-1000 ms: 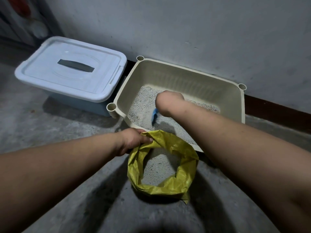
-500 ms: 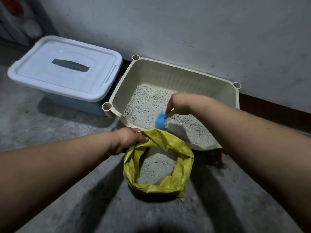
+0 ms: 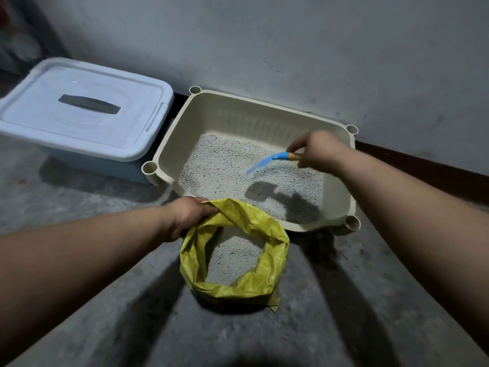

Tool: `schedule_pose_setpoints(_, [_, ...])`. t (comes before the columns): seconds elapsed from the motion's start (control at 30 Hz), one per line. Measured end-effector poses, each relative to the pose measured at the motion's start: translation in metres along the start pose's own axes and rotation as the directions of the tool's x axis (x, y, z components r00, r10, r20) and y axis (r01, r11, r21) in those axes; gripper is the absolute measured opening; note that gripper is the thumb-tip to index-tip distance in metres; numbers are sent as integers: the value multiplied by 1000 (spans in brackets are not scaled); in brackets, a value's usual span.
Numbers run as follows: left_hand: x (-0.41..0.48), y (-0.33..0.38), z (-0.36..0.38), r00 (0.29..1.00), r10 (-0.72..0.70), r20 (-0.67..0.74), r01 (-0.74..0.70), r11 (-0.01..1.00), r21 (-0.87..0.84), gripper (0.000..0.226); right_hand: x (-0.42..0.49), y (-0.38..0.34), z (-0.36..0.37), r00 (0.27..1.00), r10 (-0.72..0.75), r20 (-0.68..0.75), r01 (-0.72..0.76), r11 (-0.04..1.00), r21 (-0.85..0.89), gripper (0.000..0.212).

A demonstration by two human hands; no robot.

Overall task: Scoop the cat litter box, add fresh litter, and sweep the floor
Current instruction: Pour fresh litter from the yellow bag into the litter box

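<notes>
A beige litter box stands against the wall with grey litter across its floor. My right hand grips the handle of a blue scoop, which hangs above the litter on the box's right side, blade pointing left and down. In front of the box sits a yellow bag, its mouth rolled down and grey litter inside. My left hand grips the bag's rim at its far left edge.
A light blue storage bin with a closed lid and grey handle stands left of the litter box, touching it. The grey wall runs behind both. Bare concrete floor lies around the bag.
My right hand has lifted the scoop from near the bag's rim and carried it to the right side of the litter box. My left hand keeps its hold on the bag.
</notes>
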State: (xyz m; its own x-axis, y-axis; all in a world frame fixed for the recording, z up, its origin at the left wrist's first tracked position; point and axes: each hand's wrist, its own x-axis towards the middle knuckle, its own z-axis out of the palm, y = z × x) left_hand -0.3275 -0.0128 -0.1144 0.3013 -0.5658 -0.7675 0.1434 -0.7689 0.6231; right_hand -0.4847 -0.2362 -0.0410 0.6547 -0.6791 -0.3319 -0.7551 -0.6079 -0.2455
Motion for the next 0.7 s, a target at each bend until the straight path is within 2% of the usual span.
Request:
schedule_pose_setpoints(0.07, [3,-1,-1,1000,-4,-11,4,999,-34,10,-10,7,-21,1000,-4,21,-2,963,271,38])
schedule_pose_setpoints(0.13, [4,-1,-2,1000,-9,-28,7,998,-61,11,-20,9,-43,982,-53,181,-24,917,399,38])
schedule_pose_setpoints(0.2, [6,0,-2,999,-10,-32,7,997,-71,11,-29,3,-50,922,-115,370,-4,952,307,35])
schedule_pose_setpoints(0.3, [7,5,1,1000,-6,-30,3,997,-72,12,-42,-31,-27,845,-142,516,174,985,-13,28])
schedule_pose_setpoints(0.37, [6,8,3,1000,-2,-12,2,997,-76,14,-49,-60,5,810,-138,570,296,935,-194,13])
schedule_pose_setpoints(0.47, [5,10,6,1000,11,-1,-11,996,-88,16,-59,-94,52,784,-152,602,452,805,-385,17])
schedule_pose_setpoints(0.6, [0,9,8,1000,8,4,-8,998,-55,17,-70,-112,95,746,-212,632,540,748,-387,26])
schedule_pose_setpoints(0.7, [-2,4,8,999,24,22,-23,999,-47,16,-64,-97,108,824,-277,495,461,835,-300,23])
